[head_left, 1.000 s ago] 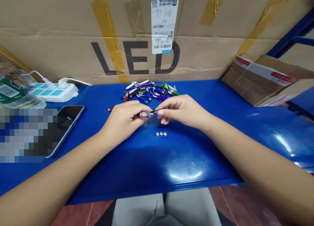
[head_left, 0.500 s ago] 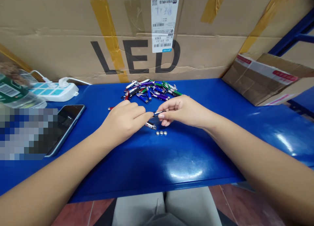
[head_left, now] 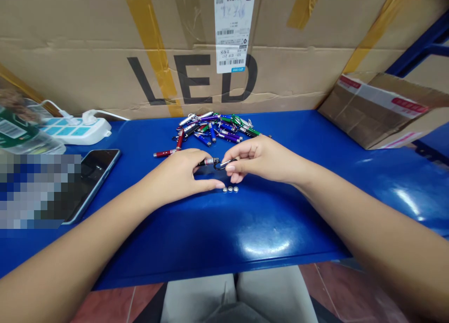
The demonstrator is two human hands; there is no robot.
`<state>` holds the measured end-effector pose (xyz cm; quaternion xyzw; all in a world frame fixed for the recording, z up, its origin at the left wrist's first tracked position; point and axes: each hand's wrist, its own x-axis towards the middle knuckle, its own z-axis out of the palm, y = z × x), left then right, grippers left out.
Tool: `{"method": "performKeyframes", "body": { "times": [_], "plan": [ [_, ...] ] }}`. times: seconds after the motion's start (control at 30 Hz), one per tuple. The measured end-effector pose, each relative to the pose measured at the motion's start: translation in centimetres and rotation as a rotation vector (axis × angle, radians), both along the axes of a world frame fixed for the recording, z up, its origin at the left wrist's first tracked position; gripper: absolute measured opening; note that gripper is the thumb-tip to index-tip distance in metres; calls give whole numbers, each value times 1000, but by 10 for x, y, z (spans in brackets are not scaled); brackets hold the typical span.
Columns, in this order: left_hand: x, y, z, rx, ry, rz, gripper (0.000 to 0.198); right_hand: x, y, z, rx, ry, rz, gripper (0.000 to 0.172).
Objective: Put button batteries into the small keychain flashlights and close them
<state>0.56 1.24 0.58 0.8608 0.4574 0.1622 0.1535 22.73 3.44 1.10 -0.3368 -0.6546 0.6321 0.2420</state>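
A small keychain light (head_left: 209, 161) with a silver band is held near the surface of the blue table (head_left: 259, 229), just behind the row of cells; its black carabiner clip (head_left: 223, 165) is pinched by the right hand (head_left: 263, 159) between thumb and forefinger, with the remaining fingers curled loosely. The left hand (head_left: 171, 175) is laid low and half open beside the dark end of the barrel; whether the barrel is gripped or merely touched cannot be told. Its thumb (head_left: 217, 185) is stretched toward three button cells (head_left: 230, 189), which are set in a tight row and lie just beside the thumb tip.

The clip is thin, so the light could be dropped if the pinch were to slip or the clip's gate were to give way; the cells could then be struck and scattered. Being small and smooth, they could be slid across the glossy surface by a careless thumb and lost over the edge onto the tiled floor (head_left: 105, 306). A wide sweep of the left wrist could also disturb the pile of keychain lights (head_left: 213, 128) or the red keychain light (head_left: 164, 153) lying apart from it; a rolling barrel could be mixed up with the one in hand. The phone (head_left: 100, 171) lies close by on the left; a dropped part could be lost against its edge.
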Motion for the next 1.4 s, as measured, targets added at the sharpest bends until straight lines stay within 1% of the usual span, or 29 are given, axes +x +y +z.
{"method": "performKeyframes", "body": {
  "times": [0.17, 0.33, 0.47, 0.6, 0.77, 1.0, 1.2, 1.3, 1.4],
  "plan": [
    [4, -4, 2, 6, 6, 13, 44, 0, 0, -2, 17, 22, 26, 16],
    [6, -5, 2, -82, -44, -17, 43, 0, -1, 0, 14, 20, 13, 16],
    [7, -6, 3, -131, -78, 28, 43, 0, -2, 3, -4, 29, 54, 16],
    [7, -6, 3, -127, -122, 57, 43, -1, -3, 3, -17, 23, 65, 18],
    [8, -6, 2, -136, -154, 25, 44, 1, -2, 2, -27, 20, 87, 20],
    [8, -7, 1, -318, -236, 11, 43, 1, -1, 0, -118, 78, 123, 21],
    [9, -8, 1, -409, -310, -29, 41, 0, -2, 0, -205, 133, 158, 22],
    [9, -9, 1, -367, -315, -76, 43, 1, -3, 1, -222, 132, 186, 19],
    [9, -9, 3, -225, -314, -139, 47, 1, -2, 1, -225, 113, 196, 18]
  ]
}}
